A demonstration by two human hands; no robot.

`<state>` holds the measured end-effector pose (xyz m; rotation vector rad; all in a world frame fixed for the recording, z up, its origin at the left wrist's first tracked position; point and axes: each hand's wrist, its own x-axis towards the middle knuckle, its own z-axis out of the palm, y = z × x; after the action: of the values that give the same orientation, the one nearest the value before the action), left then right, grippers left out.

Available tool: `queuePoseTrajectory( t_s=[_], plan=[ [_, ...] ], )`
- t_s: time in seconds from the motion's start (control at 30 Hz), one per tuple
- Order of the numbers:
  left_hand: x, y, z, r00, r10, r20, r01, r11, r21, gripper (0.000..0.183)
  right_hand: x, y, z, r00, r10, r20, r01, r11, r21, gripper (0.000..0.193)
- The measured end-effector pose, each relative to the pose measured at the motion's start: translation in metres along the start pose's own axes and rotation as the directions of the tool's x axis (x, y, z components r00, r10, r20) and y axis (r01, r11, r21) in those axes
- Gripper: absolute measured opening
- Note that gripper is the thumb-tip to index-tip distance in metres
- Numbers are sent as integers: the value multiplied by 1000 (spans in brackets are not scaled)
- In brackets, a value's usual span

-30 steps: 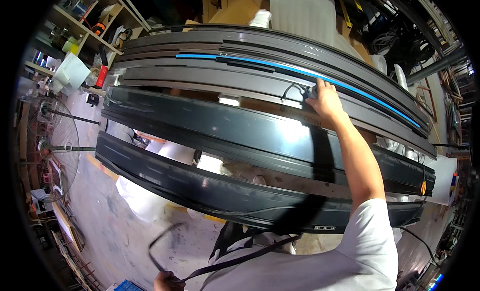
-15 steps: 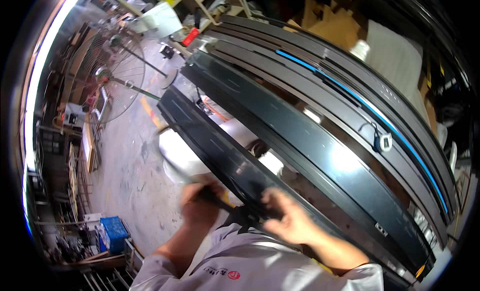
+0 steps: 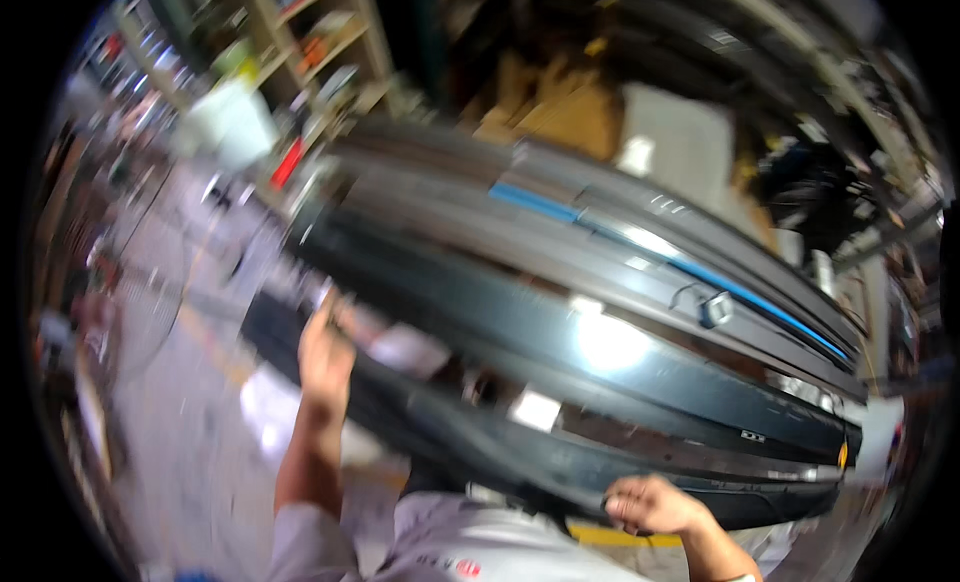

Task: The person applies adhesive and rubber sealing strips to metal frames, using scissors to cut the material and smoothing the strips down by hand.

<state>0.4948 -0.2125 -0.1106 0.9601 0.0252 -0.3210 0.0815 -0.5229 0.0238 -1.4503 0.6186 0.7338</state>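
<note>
A long dark grey panel (image 3: 430, 402) lies crosswise right in front of me. Over its left part is my left hand (image 3: 326, 352), arm stretched out, fingers drawn together and smeared by motion; what they pinch is hidden. My right hand (image 3: 652, 504) is closed at the panel's near edge towards the right, fingers curled with the thumb side inward. A thin black strip (image 3: 745, 522) seems to run along the edge beside it, but I cannot tell whether the hand grips it.
Beyond lies a wider glossy dark panel (image 3: 470, 292), then several grey profiles (image 3: 440, 212), one with a blue stripe (image 3: 535, 200). A small tape measure (image 3: 716, 310) rests on them. Shelves (image 3: 335, 47) and brown cardboard (image 3: 560, 107) stand behind. Concrete floor (image 3: 190, 422) shows at left.
My hands have moved apart: the left went forward along the panel, the right shifted rightward along its near edge. A dark strip was between them before. My view has turned to the right.
</note>
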Motion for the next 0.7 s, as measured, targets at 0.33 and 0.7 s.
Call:
queuePoseTrajectory(
  t_s=[0.33,0.7],
  plan=[
    [133,62,-45,981,-188,-50,173,963,-208,19,-140,160,102,767,541,-344,-432,833,347,35],
    [150,33,15,919,-376,118,394,891,-228,12,-38,-171,-83,206,-387,-899,-793,472,-385,28]
  ],
)
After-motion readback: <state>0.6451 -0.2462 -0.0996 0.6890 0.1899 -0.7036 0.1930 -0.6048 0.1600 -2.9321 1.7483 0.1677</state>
